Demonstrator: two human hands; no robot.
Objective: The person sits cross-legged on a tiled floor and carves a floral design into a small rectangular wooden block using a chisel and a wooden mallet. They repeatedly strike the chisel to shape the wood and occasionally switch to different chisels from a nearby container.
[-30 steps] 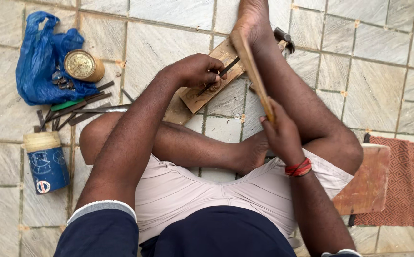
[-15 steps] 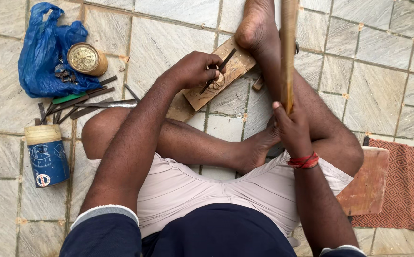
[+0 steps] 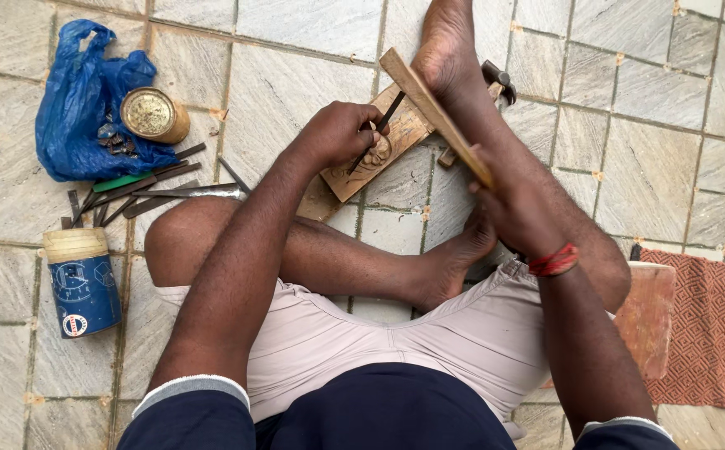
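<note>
sitting on stone-tiled floor (image 3: 296,75), hands carving wood block (image 3: 379,154).

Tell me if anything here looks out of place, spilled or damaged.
Nothing looks spilled or broken. The left hand holds a chisel on the carved wooden block, which a foot pins to the tiles. The right hand grips a wooden stick. Loose metal tools lie scattered beside the blue bag.

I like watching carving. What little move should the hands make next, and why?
Probably bring the wooden stick down onto the top of the chisel. The right hand holds the stick raised over the chisel, the left hand sets the chisel's tip on the carved wooden block, and a foot pins the block.
</note>
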